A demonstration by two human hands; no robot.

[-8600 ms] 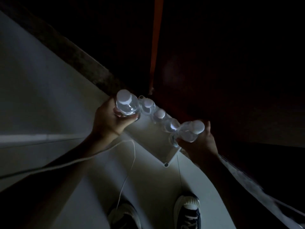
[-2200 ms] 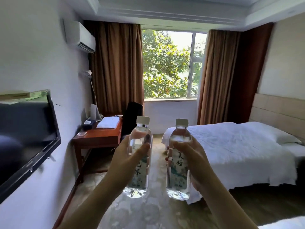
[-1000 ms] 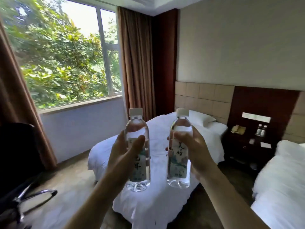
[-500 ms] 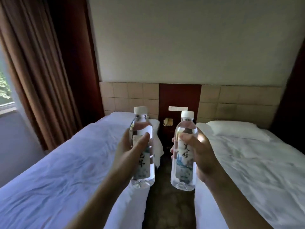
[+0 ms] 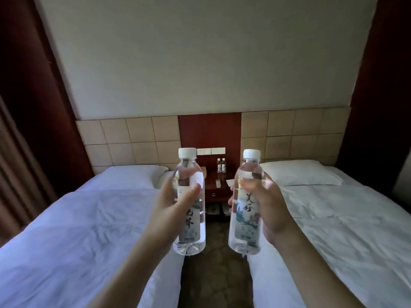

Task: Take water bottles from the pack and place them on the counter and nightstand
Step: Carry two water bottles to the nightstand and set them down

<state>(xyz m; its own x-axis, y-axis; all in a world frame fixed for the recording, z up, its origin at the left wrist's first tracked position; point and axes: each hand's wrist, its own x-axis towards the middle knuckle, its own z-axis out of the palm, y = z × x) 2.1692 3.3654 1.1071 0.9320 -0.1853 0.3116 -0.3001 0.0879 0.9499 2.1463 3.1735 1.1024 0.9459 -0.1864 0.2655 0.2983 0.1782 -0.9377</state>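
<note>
I hold two clear, white-capped water bottles upright in front of me. My left hand grips the left bottle around its labelled middle. My right hand grips the right bottle the same way. Straight ahead, between two beds, stands a dark wooden nightstand. Two small water bottles stand at its back, against the red wall panel. The pack and the counter are out of view.
A white bed lies on the left and another white bed on the right, with a narrow dark carpeted aisle between them leading to the nightstand. A remote and a card lie on the nightstand top. Curtains hang at far left.
The view has swung from the window and left bed round to face the nightstand squarely down the aisle. Both hands keep the same grip on the bottles, now a little wider apart.
</note>
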